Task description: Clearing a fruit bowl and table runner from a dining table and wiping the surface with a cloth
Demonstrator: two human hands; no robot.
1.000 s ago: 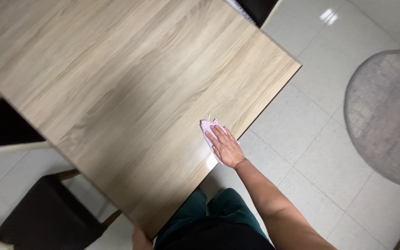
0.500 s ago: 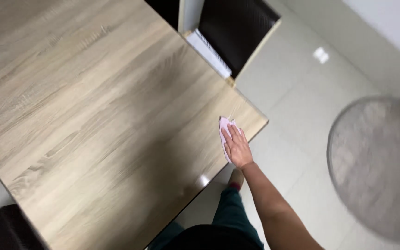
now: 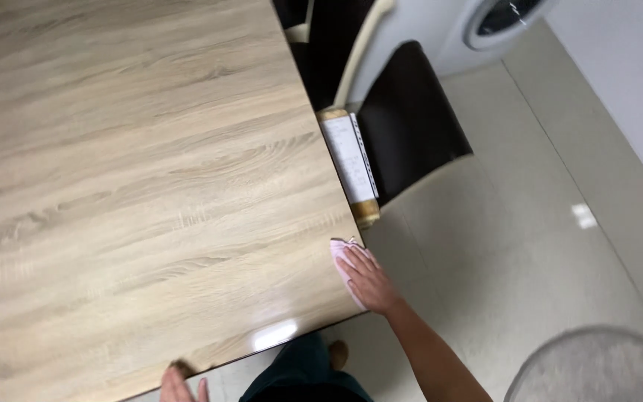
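The right hand (image 3: 370, 281) presses flat, fingers spread, on a pink cloth (image 3: 342, 255) at the wooden table's (image 3: 150, 186) near right corner; the left hand's (image 3: 180, 383) fingers hook its near edge above pale floor tiles (image 3: 530, 223).

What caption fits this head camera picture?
Right hand presses pink cloth on wooden table's corner; left hand grips its edge.

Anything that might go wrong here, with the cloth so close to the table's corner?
The right hand presses a pink cloth flat at the table's corner; part of the hand already overhangs the edge, so the cloth may slip off onto the floor. The chair stands close beside that corner, so a wide sweep might knock the hand against it.
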